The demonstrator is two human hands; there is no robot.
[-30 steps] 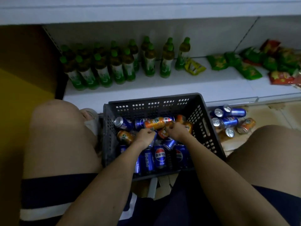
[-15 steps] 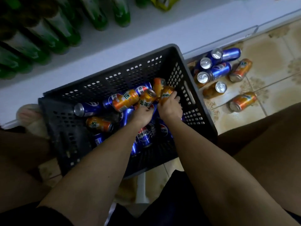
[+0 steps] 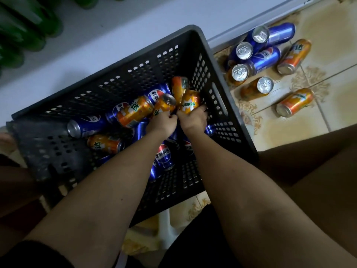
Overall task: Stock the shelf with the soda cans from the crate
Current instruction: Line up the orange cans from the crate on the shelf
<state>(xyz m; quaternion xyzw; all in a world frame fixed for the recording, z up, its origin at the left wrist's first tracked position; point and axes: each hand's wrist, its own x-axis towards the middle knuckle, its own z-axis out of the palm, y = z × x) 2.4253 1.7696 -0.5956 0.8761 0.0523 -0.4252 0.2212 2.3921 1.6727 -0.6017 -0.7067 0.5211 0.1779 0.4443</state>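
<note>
Person crouched over the crate (image 3: 216, 60), both forearms reaching in. Left hand (image 3: 163, 122) has fingers curled round an orange can (image 3: 164, 105), top end up. Right hand (image 3: 193, 118) grips a second orange can, the Mirinda one (image 3: 190, 102). Hands nearly touching, knuckle to knuckle.

Step in hand: pickup, two cans at once. Neither looks fully lifted clear of the pile.

Rest of the stock in the crate is loose and lying every which way: blue cans (image 3: 87, 123), more orange ones (image 3: 134, 112). Roughly half-full by eye.

On the tiled floor (image 3: 328, 120) just right of the crate, a cluster of cans (image 3: 266, 59), some upright, some on their sides. Not on the shelf.

Beyond the crate: white shelf (image 3: 116, 31), green bottles (image 3: 25, 29) at far left, bare board otherwise.

Next move, I'd judge: lift both clear, carry over the far crate wall, stand them upright on the bare shelf.
</note>
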